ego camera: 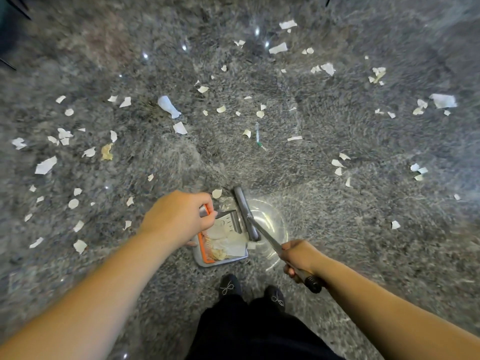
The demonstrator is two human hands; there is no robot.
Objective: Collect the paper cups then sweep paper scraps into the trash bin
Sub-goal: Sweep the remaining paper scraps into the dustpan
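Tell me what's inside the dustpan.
The dustpan holds white paper scraps and a tan crumpled piece. The left hand covers its upper left part.

No readable text, labels, brands, numbers or signs anywhere in view

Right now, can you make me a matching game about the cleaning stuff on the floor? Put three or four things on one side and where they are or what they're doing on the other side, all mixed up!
Things:
1. left hand
2. right hand
3. dustpan
4. crumpled white paper

States or places:
A. lies on the floor far ahead of the feet
B. grips the grey broom handle
C. holds paper scraps inside
D. grips the dustpan's handle

Pairs: 1-D, 2-B, 3-C, 4-A
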